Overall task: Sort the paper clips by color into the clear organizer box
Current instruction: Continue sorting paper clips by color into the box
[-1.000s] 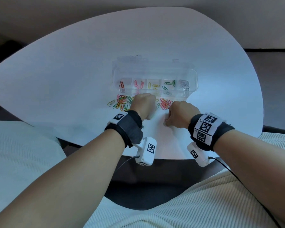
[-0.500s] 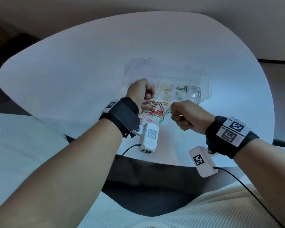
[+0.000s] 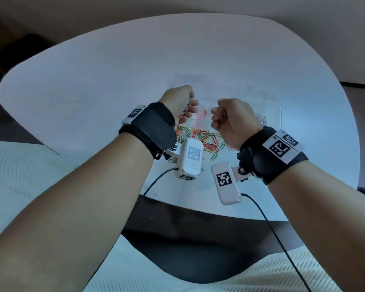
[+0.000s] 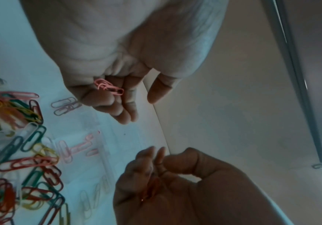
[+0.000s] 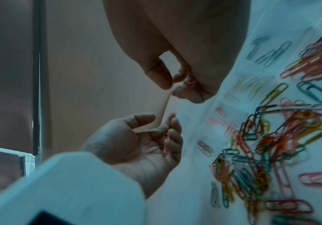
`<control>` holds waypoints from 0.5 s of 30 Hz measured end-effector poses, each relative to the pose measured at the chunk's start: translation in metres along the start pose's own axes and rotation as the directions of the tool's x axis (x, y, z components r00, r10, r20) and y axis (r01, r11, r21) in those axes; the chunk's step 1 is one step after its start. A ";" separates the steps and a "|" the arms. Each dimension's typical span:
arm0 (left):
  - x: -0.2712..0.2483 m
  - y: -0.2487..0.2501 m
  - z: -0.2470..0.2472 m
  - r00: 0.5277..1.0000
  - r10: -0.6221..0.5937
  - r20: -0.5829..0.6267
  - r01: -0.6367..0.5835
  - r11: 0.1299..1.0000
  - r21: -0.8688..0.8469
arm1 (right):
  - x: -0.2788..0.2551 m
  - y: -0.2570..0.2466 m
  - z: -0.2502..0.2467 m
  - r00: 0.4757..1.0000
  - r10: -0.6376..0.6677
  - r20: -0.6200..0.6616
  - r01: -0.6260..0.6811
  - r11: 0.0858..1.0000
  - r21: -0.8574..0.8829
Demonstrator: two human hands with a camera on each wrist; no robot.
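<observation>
The clear organizer box lies on the white table, with pink clips and silver clips showing in its compartments. A mixed pile of coloured paper clips lies in front of it. My left hand hovers over the box's left end, fingers curled round a few pink clips. My right hand hangs over the box's middle, its thumb and fingers pinching red clips. Both hands are off the table and hide much of the box.
The table's rounded front edge is close to my body. Cream ribbed cloth covers my lap on both sides. Cables trail from the wrist cameras. A lone red clip lies apart from the pile.
Both hands have lifted off the pile with clips in them and moved forward over the box. The head view has shifted as well.
</observation>
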State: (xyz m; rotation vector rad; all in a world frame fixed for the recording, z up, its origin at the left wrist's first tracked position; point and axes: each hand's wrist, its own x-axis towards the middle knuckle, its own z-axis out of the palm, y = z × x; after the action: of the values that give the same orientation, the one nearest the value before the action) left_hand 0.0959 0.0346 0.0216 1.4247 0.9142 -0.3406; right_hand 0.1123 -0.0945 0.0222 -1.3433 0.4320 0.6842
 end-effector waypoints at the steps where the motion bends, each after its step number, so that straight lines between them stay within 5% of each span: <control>1: 0.001 0.001 0.000 1.000 0.000 0.001 0.000 1.000 -0.016 | 0.000 -0.003 0.003 1.000 0.007 0.003 -0.007 1.000 0.026; 8: 0.008 -0.001 0.005 0.999 0.032 0.000 -0.031 0.971 -0.238 | 0.008 -0.012 0.004 0.980 0.179 0.085 -0.182 0.983 0.030; 15: 0.010 -0.004 0.016 0.994 0.044 0.096 -0.015 0.957 -0.291 | 0.002 -0.016 -0.014 0.994 0.061 0.086 -0.067 0.995 0.072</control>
State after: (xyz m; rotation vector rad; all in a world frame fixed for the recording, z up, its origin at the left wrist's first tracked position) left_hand 0.1052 0.0218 0.0098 1.1396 0.8221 -0.2427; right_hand 0.1253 -0.1089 0.0300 -1.2294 0.4303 0.7675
